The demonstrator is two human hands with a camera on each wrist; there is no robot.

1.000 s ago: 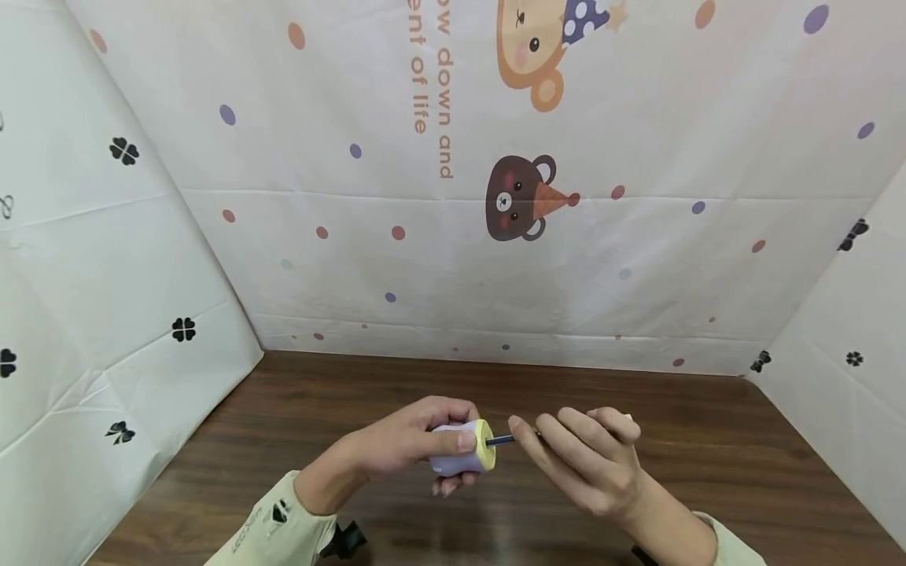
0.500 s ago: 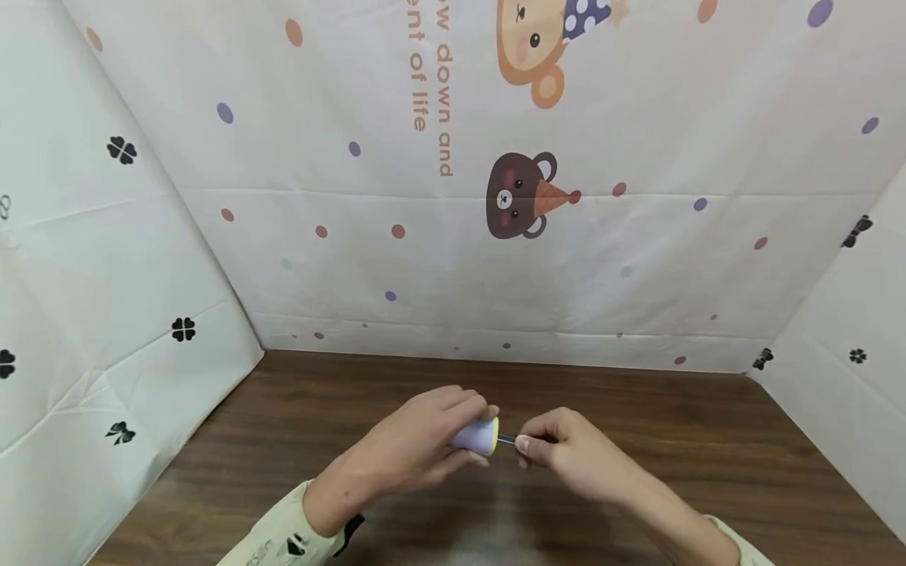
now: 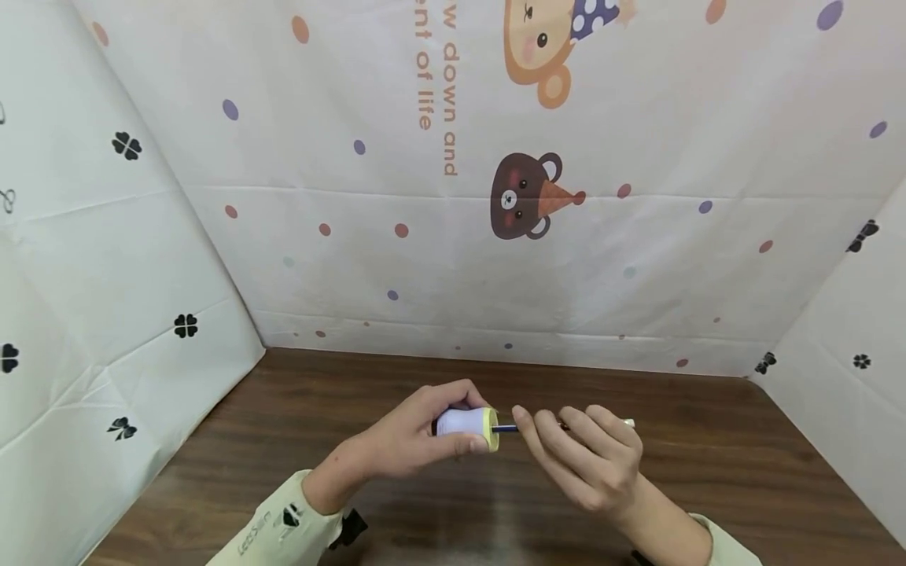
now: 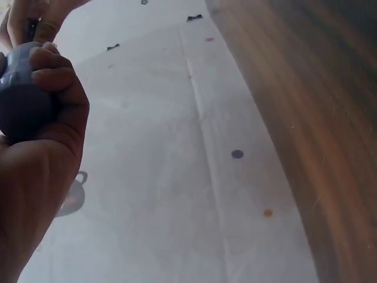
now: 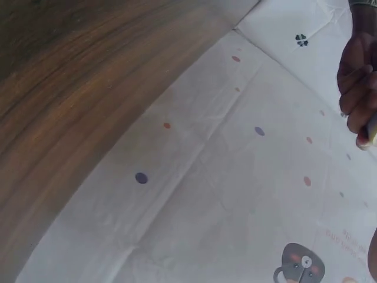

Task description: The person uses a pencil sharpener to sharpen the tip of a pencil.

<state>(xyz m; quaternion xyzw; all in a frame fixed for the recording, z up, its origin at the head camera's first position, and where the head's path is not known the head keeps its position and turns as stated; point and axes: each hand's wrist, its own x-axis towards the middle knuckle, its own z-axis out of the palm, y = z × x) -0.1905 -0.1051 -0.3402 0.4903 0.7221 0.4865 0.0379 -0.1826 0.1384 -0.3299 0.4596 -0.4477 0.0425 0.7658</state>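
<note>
Pale printed cloth (image 3: 453, 275) closes off the dark wood table (image 3: 283, 409) at the back and both sides, and all the action is front and centre! Left grip (image 3: 406, 442): wrapped firmly round the lilac cylinder (image 3: 458, 422), thumb on the near side, fingers curled about the far side. Right grip (image 3: 593, 460): bent fingers holding the slim blue rod (image 3: 506, 428) almost level, thumb out of sight. One end of that rod meets the middle of the cylinder's yellow rim (image 3: 493, 442); the other, a pale tip (image 3: 628, 423), pokes out past the fingers. Just a short bare stretch of rod between the two! Moving outward, light sleeves (image 3: 279, 523) cover the forearms, black print on the left one. Beyond the table, a brown bear face (image 3: 504, 179) lies sideways among coloured dots, with black clovers (image 3: 186, 326) on the person's left.
</note>
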